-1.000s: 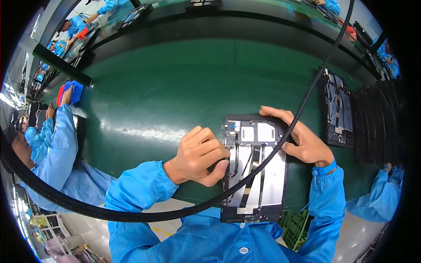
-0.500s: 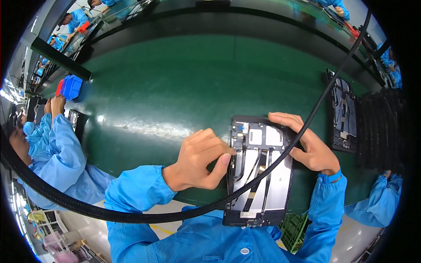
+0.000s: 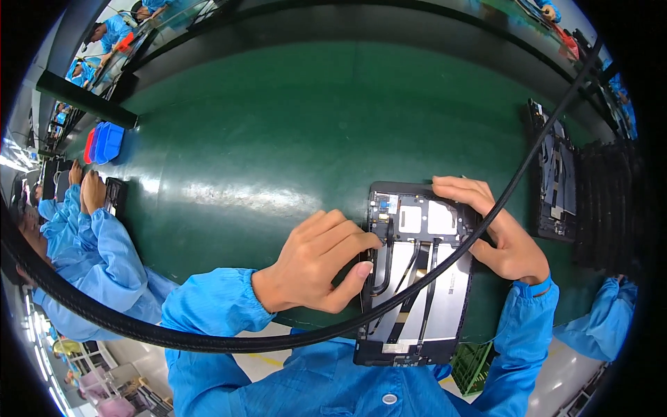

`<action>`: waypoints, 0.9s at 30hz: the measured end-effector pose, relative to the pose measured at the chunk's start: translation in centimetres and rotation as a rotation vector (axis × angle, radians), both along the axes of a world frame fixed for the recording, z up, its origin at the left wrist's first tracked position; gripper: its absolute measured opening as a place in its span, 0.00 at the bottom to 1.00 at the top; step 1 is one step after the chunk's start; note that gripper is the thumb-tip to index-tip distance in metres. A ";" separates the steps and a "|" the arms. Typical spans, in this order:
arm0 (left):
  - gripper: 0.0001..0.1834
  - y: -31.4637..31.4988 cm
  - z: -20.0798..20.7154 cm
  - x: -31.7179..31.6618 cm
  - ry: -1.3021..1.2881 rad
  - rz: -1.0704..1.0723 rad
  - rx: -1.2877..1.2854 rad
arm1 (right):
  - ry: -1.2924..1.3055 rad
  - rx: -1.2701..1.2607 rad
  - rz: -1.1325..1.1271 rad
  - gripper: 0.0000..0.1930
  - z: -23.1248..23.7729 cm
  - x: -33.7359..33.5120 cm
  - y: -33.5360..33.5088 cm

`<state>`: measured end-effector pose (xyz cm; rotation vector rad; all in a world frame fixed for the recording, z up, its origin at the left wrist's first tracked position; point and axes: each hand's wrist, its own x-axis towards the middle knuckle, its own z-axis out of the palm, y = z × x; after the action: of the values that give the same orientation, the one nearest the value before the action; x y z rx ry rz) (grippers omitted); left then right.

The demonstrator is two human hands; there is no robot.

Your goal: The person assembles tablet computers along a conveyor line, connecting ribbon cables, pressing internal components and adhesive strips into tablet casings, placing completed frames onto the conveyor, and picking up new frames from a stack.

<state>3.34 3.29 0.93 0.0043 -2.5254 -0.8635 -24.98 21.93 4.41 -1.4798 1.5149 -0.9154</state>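
Tablet (image 3: 448, 299) partly behind black cable (image 3: 236, 345)

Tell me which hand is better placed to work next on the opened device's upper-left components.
Probably the left hand: it reaches the left edge of the opened device, just below those components. The right hand is at the right edge, farther from them.

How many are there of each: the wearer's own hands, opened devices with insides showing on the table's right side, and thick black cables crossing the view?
Hands: 2 (left hand, right hand)
Opened devices: 2 (near device, far device)
Thick black cable: 1
Total: 5
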 end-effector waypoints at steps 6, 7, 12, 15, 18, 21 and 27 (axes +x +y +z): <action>0.18 -0.7 -0.3 0.1 0.000 -0.086 -0.216 | 0.017 -0.013 0.014 0.45 0.2 0.0 0.2; 0.18 -0.7 -0.6 0.1 0.005 -0.080 -0.210 | -0.003 -0.032 -0.026 0.45 -0.1 0.2 0.2; 0.14 -1.2 -0.7 0.0 0.052 -0.034 -0.064 | 0.155 -0.138 -0.087 0.41 -1.1 1.2 -0.6; 0.15 -0.7 0.0 0.2 -0.036 0.104 0.077 | 0.162 -0.215 -0.208 0.37 -2.1 1.5 -0.8; 0.22 -0.4 0.7 0.6 -0.232 0.187 0.243 | 0.182 -0.249 -0.238 0.35 -3.2 1.1 -1.5; 0.31 0.0 3.2 0.7 -0.478 0.167 0.439 | 0.176 -0.270 -0.261 0.35 -3.3 1.2 -1.6; 0.51 -0.7 3.9 0.2 -0.696 0.057 0.860 | 0.135 -0.286 -0.282 0.38 -3.6 1.2 -1.5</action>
<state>3.57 2.62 4.83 0.7566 -2.4503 -2.1330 -23.77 20.39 0.77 -1.5776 1.7805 -1.2631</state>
